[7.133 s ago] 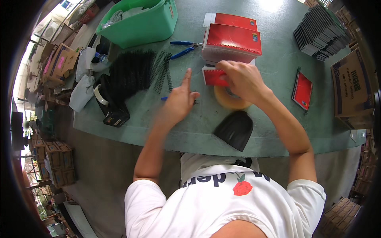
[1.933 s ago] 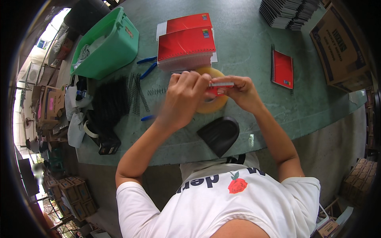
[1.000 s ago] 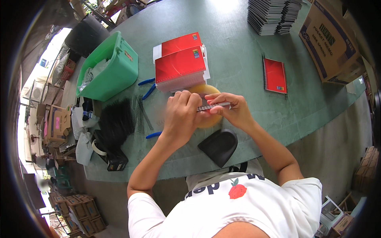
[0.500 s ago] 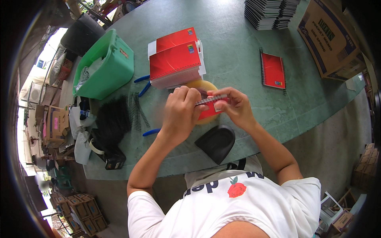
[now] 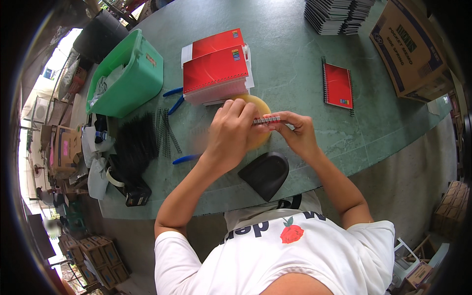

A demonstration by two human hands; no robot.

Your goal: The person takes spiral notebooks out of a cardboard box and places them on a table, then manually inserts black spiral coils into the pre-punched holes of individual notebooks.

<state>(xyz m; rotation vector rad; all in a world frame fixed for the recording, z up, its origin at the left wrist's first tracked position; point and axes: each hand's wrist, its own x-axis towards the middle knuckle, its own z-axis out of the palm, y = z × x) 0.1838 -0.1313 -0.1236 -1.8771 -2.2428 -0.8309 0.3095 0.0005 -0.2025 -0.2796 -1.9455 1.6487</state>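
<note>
Between my two hands is a small spiral notebook (image 5: 268,120), its wire-bound edge turned up towards me. My left hand (image 5: 228,130) is closed on one end of it, covering much of it. The fingers and thumb of my right hand (image 5: 296,132) pinch the other end. Both hands are over a round yellow disc (image 5: 260,103) on the table. Just beyond stands a pile of red-covered pads (image 5: 216,69) with punched holes along the near edge. A black wedge-shaped pad (image 5: 265,175) lies close to my body.
Left of my hands lie blue-handled pliers (image 5: 175,104), another blue handle (image 5: 186,159) and black binding coils (image 5: 135,140). A green bin (image 5: 142,78) stands behind them. To the right are a red spiral notebook (image 5: 338,86), a cardboard box (image 5: 410,54) and stacked notebooks (image 5: 332,17).
The notebook in my hands has tipped, so its red cover no longer shows and only the bound edge does. My left hand has shifted right, closer to my right hand.
</note>
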